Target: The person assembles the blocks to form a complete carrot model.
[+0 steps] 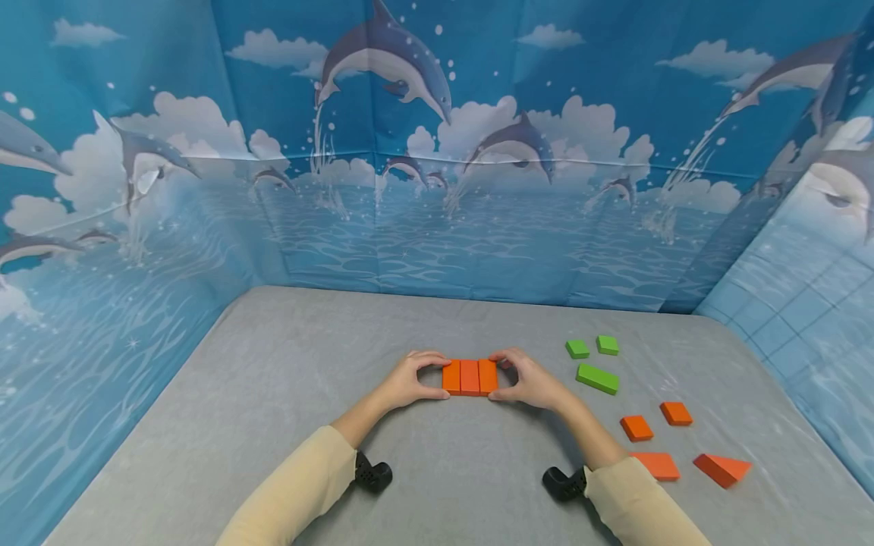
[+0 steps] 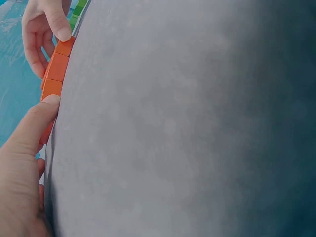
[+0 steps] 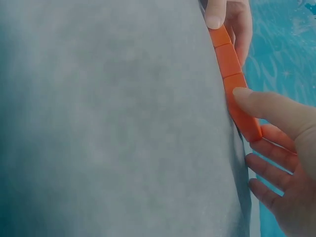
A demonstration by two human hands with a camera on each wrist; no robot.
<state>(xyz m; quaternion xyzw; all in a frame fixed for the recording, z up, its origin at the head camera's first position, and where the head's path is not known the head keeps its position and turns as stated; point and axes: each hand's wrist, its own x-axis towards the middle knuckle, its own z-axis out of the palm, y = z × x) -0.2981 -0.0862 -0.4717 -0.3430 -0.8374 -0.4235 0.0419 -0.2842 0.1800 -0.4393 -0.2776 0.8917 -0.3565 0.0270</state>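
Three orange rectangular blocks (image 1: 469,377) lie side by side in a row on the grey cloth, their long sides touching. At the row's left end, my left hand (image 1: 410,381) pinches the left block (image 1: 451,377), thumb on the near end and fingers at the far end. My right hand (image 1: 531,383) grips the right block (image 1: 488,377) in the same way. In the right wrist view, the right thumb presses the near end of the right-hand block (image 3: 242,111), and the lower fingers are spread apart. The left wrist view has the left thumb on the left-hand block (image 2: 52,89).
Right of my right hand lie a long green block (image 1: 597,378) and two small green blocks (image 1: 577,349). Nearer are two small orange squares (image 1: 636,428), an orange block (image 1: 657,465) partly behind the right forearm, and an orange wedge (image 1: 724,469). A dolphin-print curtain (image 1: 437,227) encloses the table (image 1: 328,326).
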